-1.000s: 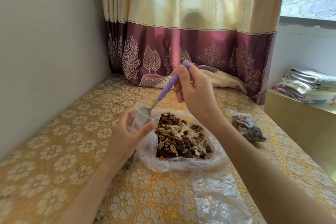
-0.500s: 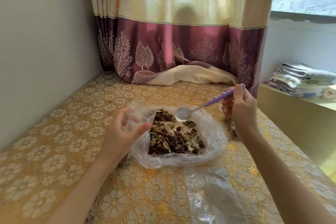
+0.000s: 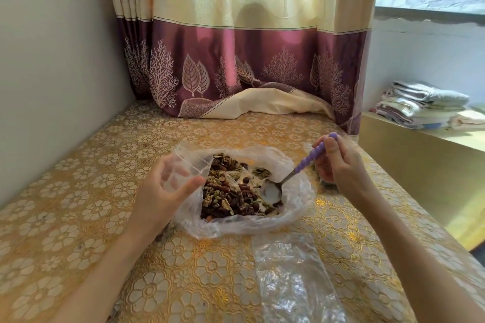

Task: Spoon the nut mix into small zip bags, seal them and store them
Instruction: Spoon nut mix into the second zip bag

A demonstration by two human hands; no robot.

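Note:
A pile of nut mix lies in an opened clear plastic bag on the gold flowered table. My left hand holds a small clear zip bag with its mouth open, at the left edge of the mix. My right hand grips a spoon by its purple handle. The spoon's metal bowl rests empty at the right side of the mix.
A stack of empty clear zip bags lies on the table in front of the mix. A purple and cream curtain hangs behind. Folded cloths sit on a ledge at the right. A wall runs along the left.
My right hand drew the spoon out of the small zip bag, swung it right, then lowered its bowl onto the right side of the mix. My left hand kept holding the bag.

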